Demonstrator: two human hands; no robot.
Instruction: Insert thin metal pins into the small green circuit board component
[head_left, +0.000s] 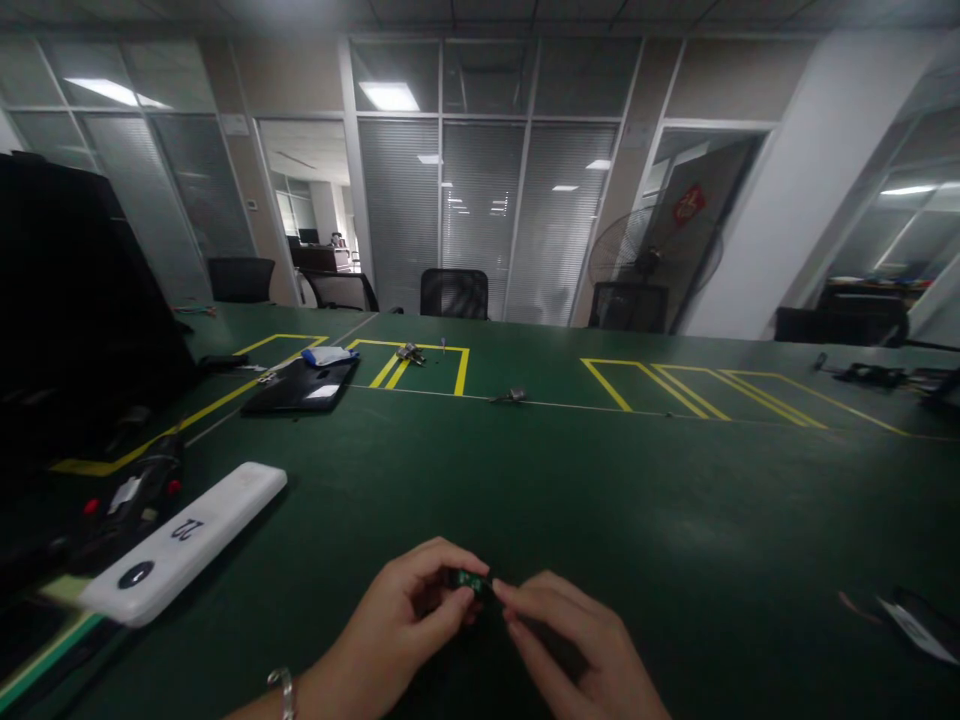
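Near the bottom middle, my left hand [409, 620] pinches a small green circuit board [471, 580] between thumb and forefinger, with a bracelet on the wrist. Just to the right, my right hand [574, 640] has its thumb and forefinger pressed together at the board's right edge. Whatever those right fingertips hold is too small and blurred to name. Both hands are above the dark green table [600, 510].
A white case marked 22 [191, 540] lies at left beside a black tool [142, 490] and a large black screen [75, 320]. Farther back are a black folder [300, 388], small metal parts [410, 353] and another metal part [515, 396]. Cables [922, 625] lie at right.
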